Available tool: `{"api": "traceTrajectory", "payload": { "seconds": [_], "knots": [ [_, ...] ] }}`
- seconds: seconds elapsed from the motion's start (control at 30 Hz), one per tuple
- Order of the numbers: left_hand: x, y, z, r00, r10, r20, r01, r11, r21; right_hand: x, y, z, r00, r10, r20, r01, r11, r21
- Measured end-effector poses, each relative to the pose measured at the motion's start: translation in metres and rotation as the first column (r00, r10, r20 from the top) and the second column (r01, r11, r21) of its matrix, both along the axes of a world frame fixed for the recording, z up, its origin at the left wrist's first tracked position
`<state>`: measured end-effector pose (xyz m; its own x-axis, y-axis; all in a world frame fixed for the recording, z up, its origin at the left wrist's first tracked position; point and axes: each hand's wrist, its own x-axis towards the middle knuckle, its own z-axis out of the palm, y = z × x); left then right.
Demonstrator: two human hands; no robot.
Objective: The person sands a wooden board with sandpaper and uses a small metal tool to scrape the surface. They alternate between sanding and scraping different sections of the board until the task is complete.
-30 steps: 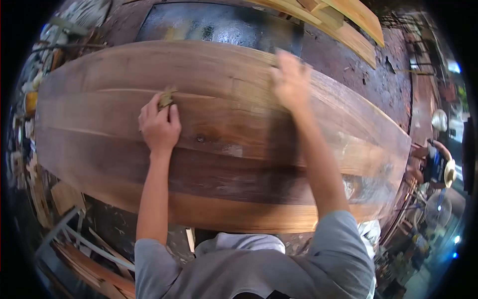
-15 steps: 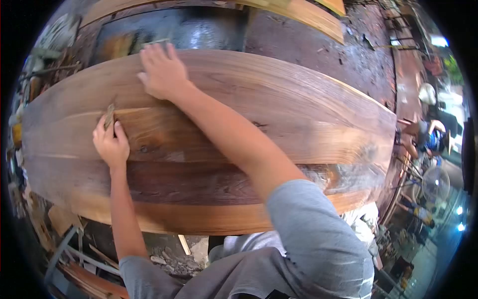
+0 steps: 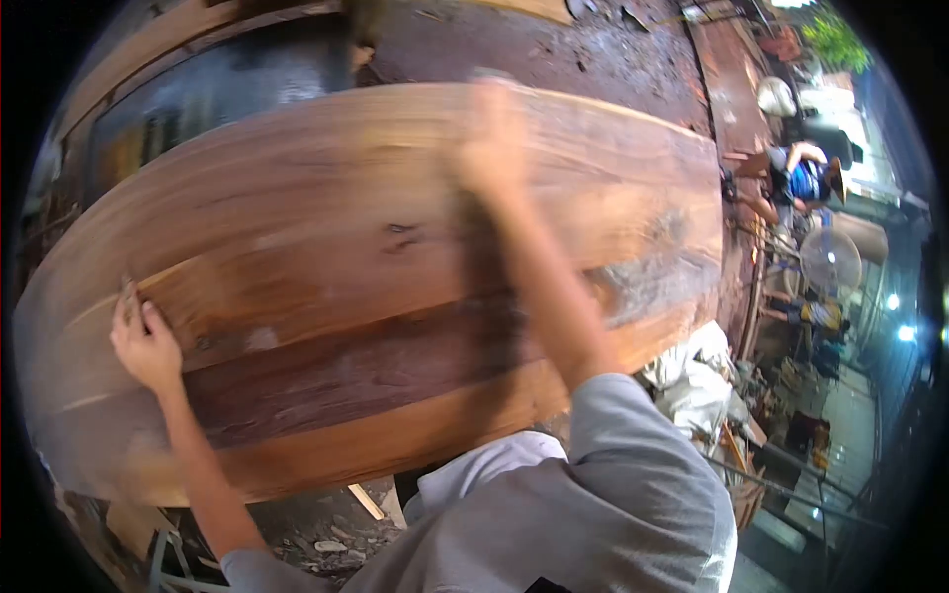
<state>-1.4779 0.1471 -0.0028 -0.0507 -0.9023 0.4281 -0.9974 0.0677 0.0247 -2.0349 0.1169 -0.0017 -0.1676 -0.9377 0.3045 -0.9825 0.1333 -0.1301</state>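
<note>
A wide wooden tabletop [image 3: 326, 287] with curved ends and dark and light grain lies in front of me. My left hand [image 3: 146, 341] rests on its left part, with a small thin brown piece [image 3: 129, 289] pinched between thumb and fingers. What that piece is made of cannot be made out. At the far edge of the wood, my right hand [image 3: 491, 138] is smeared by motion, its arm stretched across the boards. A pale greyish edge [image 3: 491, 75] shows at its fingertips, too blurred to name.
Beyond the wood lies a dark glossy panel [image 3: 213, 89] in a wooden frame. White sacks [image 3: 697, 381] stand near the right end. Farther right are a seated person [image 3: 806, 178], a standing fan [image 3: 830, 257] and another person [image 3: 816, 314]. Scraps litter the ground [image 3: 331, 544] below.
My right hand has swept right along the far edge of the wood. The view has turned, shifting the tabletop leftward. My left hand still pinches the thin brown piece.
</note>
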Motion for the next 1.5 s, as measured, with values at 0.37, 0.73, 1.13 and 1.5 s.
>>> {"api": "traceTrajectory", "payload": {
  "seconds": [0.37, 0.73, 1.13, 1.5],
  "knots": [
    [-0.057, 0.06, -0.002, 0.949, 0.085, 0.302, -0.109, 0.992, 0.062, -0.15, 0.039, 0.001, 0.922, 0.316, 0.223, -0.318, 0.948, -0.026],
    [-0.3, 0.172, 0.005, 0.978, 0.177, 0.11, -0.177, 0.984, -0.007, -0.609, 0.067, 0.047, 0.834, -0.55, 0.027, 0.51, 0.789, 0.342],
    [-0.276, 0.172, 0.001, 0.914, 0.251, 0.319, -0.293, 0.952, 0.092, -0.575, 0.145, 0.007, 0.972, -0.001, -0.234, 0.038, 0.987, 0.154],
    [-0.276, 0.174, 0.0, 0.925, 0.239, 0.294, -0.273, 0.959, 0.081, -0.501, 0.156, 0.015, 0.991, -0.096, -0.096, 0.104, 0.991, 0.082]
  ]
}}
